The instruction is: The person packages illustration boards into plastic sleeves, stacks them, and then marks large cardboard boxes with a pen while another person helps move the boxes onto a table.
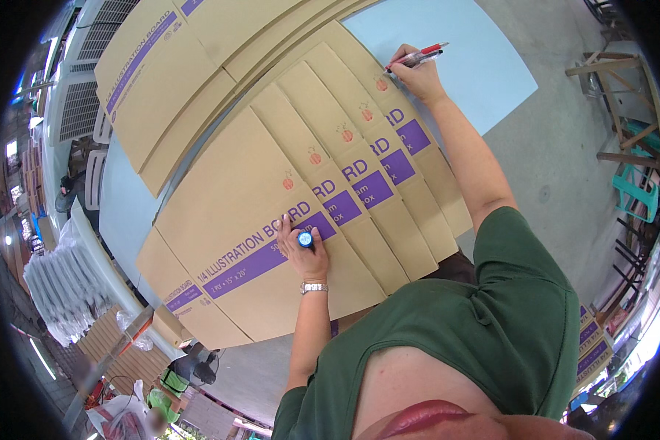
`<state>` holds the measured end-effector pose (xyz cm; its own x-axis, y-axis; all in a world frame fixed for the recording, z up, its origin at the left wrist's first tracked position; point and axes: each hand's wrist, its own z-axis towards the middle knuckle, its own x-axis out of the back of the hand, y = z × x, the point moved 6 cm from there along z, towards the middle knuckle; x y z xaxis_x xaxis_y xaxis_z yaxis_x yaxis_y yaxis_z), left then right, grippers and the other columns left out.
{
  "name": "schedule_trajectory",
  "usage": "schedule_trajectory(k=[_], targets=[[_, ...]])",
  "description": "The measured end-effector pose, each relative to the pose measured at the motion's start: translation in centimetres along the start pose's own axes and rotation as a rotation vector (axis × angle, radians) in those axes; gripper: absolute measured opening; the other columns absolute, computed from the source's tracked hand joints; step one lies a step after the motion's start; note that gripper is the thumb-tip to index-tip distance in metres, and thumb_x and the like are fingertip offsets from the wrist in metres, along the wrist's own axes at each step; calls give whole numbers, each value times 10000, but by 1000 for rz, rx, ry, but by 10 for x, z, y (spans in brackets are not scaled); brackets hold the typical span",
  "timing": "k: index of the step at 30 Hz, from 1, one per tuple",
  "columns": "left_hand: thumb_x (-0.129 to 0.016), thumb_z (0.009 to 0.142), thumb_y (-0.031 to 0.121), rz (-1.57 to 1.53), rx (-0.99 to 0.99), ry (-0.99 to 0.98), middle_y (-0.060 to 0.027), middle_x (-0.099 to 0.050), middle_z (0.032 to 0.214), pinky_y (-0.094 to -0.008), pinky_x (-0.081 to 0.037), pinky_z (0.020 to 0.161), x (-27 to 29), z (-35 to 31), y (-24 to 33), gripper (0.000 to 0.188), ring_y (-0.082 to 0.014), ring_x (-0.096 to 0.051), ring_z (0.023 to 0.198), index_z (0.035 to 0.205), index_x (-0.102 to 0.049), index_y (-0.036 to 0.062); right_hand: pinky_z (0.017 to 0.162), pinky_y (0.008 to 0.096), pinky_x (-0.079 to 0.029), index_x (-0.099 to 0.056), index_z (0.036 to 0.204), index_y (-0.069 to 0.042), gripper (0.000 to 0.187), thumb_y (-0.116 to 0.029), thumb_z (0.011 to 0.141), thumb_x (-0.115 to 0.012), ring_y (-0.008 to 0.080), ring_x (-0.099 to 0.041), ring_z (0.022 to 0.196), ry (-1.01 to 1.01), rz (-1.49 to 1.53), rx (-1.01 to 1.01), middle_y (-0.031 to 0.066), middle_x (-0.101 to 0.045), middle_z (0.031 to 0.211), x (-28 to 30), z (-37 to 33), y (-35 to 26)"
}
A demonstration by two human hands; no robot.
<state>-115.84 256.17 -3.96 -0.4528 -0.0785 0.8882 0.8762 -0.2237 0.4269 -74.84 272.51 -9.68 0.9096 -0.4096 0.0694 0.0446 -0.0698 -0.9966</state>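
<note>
Several flat cardboard cartons (264,158) lie overlapped like a fan in front of me, each with a purple band and a small red round stamped mark. My left hand (301,249) rests on the nearest carton, fingers curled round a small blue-ended cylinder (305,239); its lower part is hidden. At the far right end of the fan, my right hand (416,73) is closed round a red pen (422,54) and a dark pen (416,61) held together. A pen tip is by the last carton's edge, beside its red mark; whether it touches, I cannot tell.
Another stack of flat cartons (191,81) lies beyond the fan. Under both is a pale blue tabletop (466,62). To the right stand a wooden frame (616,81) and a green stool (636,192). A plastic-wrapped bundle (70,282) is at the left.
</note>
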Motion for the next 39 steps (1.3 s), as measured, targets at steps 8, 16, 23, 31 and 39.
schedule_trajectory(k=[8, 16, 23, 31, 39], targets=[[-647, 865, 248, -1, 3, -12, -163, -469, 1390, -482, -253, 1097, -1, -3, 1, 285, -378, -368, 1324, 1005, -484, 60, 577, 221, -404, -584, 757, -32, 36, -63, 753, -602, 68, -508, 623, -32, 29, -29, -3, -573, 690, 2, -5, -10], [-614, 914, 297, -653, 432, 137, -132, -491, 1366, -375, -309, 1066, 33, -14, -48, 406, -276, -405, 1310, 1171, -532, -7, 560, 294, -435, -638, 802, -15, 153, -156, 785, -581, 147, -538, 594, 200, 79, -283, 35, -598, 685, 63, -91, -23], [-606, 907, 327, -401, 1571, 731, -149, -576, 1229, -438, -464, 893, 198, -249, -314, 403, -279, -562, 1087, 1206, -545, 63, 732, 401, -488, -656, 903, 22, 528, -491, 818, -563, 294, -653, 820, 111, -755, -495, 175, -673, 832, 108, -190, 5], [-646, 880, 220, -1103, 1395, 973, -115, -626, 1123, -474, -530, 789, 165, -324, -372, 376, -281, -620, 960, 1206, -561, 53, 899, 455, -465, -612, 1109, 10, 884, -782, 747, -456, 387, -611, 1052, -120, -1257, -481, 265, -644, 1062, 17, -211, -56], [-614, 867, 45, -1262, 1247, 1040, -115, -631, 1094, -406, -579, 742, 176, -267, -291, 283, -248, -639, 895, 1141, -557, -2, 941, 444, -446, -568, 1182, -2, 977, -838, 685, -480, 396, -574, 1113, -90, -1178, -550, 266, -619, 1132, 22, -241, -52]])
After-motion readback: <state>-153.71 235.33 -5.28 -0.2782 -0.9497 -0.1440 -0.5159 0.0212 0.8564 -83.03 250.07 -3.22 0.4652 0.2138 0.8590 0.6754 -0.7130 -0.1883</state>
